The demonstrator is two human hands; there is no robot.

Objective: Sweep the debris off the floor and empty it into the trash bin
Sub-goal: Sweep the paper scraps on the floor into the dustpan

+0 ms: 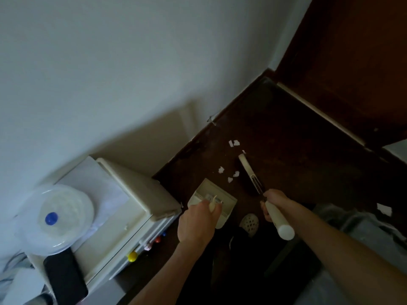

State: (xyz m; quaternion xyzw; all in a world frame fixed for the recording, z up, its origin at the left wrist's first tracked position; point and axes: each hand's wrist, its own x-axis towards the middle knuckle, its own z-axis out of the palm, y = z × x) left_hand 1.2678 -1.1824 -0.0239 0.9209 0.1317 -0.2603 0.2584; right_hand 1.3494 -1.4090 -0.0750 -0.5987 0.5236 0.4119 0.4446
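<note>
Debris, in the form of torn white paper scraps, lies scattered on the dark brown floor. Three pieces sit close together between the dustpan and the brush; two more scraps lie farther out toward the wall, and one larger piece rests well apart at the right.

The left hand is wrapped around the dustpan's handle, fingers curled shut on it, and the cream-coloured pan sits with its open mouth facing the nearest scraps, just beside them. The right hand is closed around the brush's white handle, whose rounded butt end sticks out back past the wrist. The brush head reaches out over the floor, its pale spine angled away from the person and its dark bristles down at the floor; whether they touch it is hard to tell in the dim light.

At the left stands a low cream cabinet with coloured knobs on its front. On top of it are a clear plastic lidded container with a blue knob and a dark phone near the edge. A pale perforated object lies on the floor between the two forearms.
</note>
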